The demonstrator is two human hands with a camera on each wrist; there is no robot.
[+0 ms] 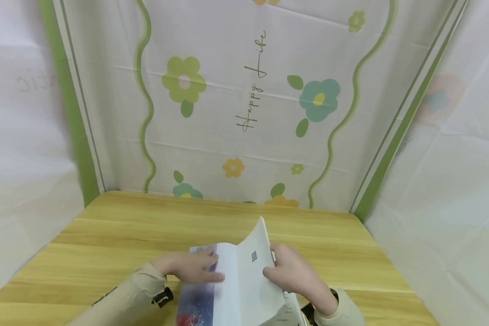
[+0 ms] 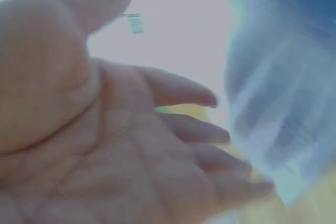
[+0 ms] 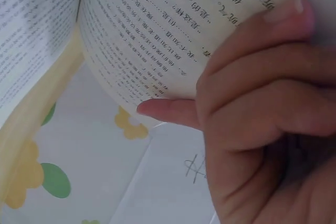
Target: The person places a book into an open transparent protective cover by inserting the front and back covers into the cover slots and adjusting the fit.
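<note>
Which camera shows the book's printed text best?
The right wrist view: the printed text appears close up there, with distinct characters. The head view shows only tiny bits of it; the left wrist view, none legible.

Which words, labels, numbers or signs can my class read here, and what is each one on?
"Happy Life": sideways, on the back curtain.
Lettering on the left curtain: too faint to read.
Square code on the book's white leaf: too small.
Chinese lines on the printed pages: too small or slanted to read surely.
Striped patch, left wrist view: too blurred.
</note>
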